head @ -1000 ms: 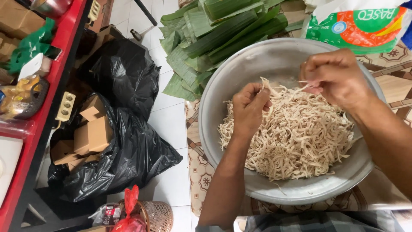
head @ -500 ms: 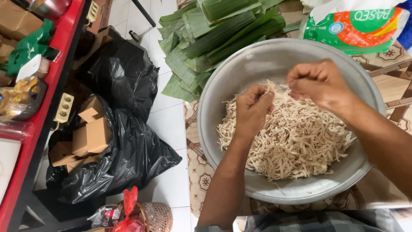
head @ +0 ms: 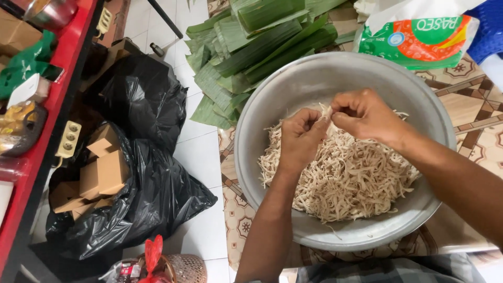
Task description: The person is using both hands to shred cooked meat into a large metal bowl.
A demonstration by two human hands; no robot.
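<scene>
A large grey metal basin (head: 293,89) sits on the patterned floor mat and holds a heap of pale shredded strands (head: 351,178). Both my hands are over the heap's far side. My left hand (head: 301,136) pinches one end of a small pale piece (head: 327,111), and my right hand (head: 367,115) pinches the other end. The fingertips of the two hands almost touch above the strands.
Folded green banana leaves (head: 257,42) lie beyond the basin. A green and orange plastic packet (head: 424,36) is at the top right. Black rubbish bags (head: 152,183) with brown cardboard boxes (head: 105,173) stand on the white tiles at left, beside a red shelf (head: 47,115).
My right hand has moved left toward my left hand, and both now meet on one small piece above the heap. The basin and heap stay put.
</scene>
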